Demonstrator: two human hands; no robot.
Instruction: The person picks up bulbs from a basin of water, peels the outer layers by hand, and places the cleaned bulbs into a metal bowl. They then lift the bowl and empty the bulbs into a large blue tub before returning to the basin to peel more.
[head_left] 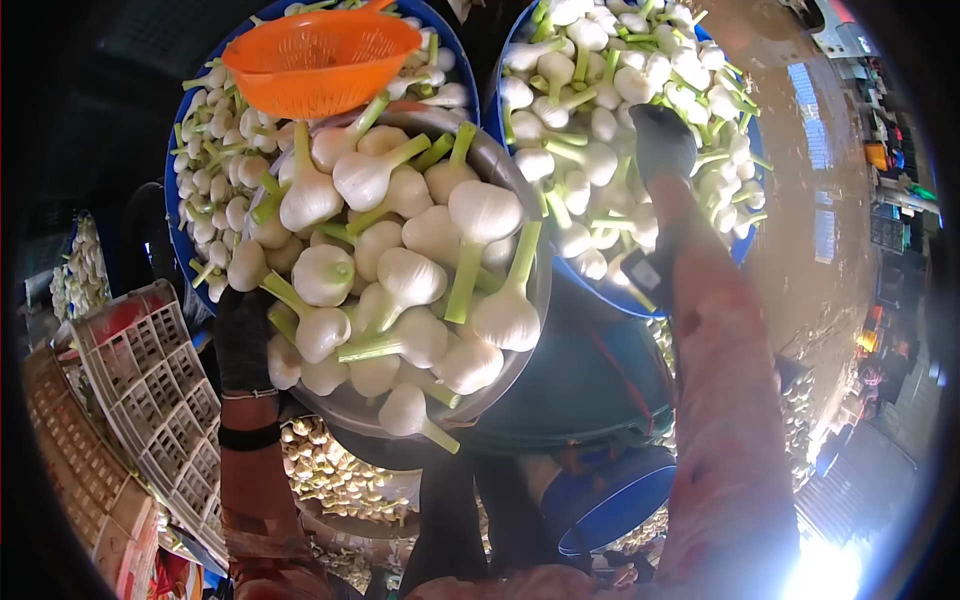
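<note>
Left hand: dark glove (pixel 243 345), touching the left side of the metal bowl (pixel 541 290); fingers mostly hidden, can't tell how tightly they close.
Right hand: dark glove (pixel 664 142), in among the garlic (pixel 597 162) of the right tub (pixel 602 289); can't tell if the fingers are spread or pinching a bulb.
Bowl: heaped with large white bulbs on cut green stems, overlapping the near part of the left tub (pixel 174 215) in view.
Tubs: both blue, both full of garlic, side by side past the bowl.
Colander: orange (pixel 320 62), over the left tub's garlic, beside the bowl's far edge.
Crate: pale plastic lattice (pixel 150 375), tilted, left of the left forearm.
Lower down: dark green container (pixel 570 385) just beside the bowl, blue basin (pixel 610 500) below it.
</note>
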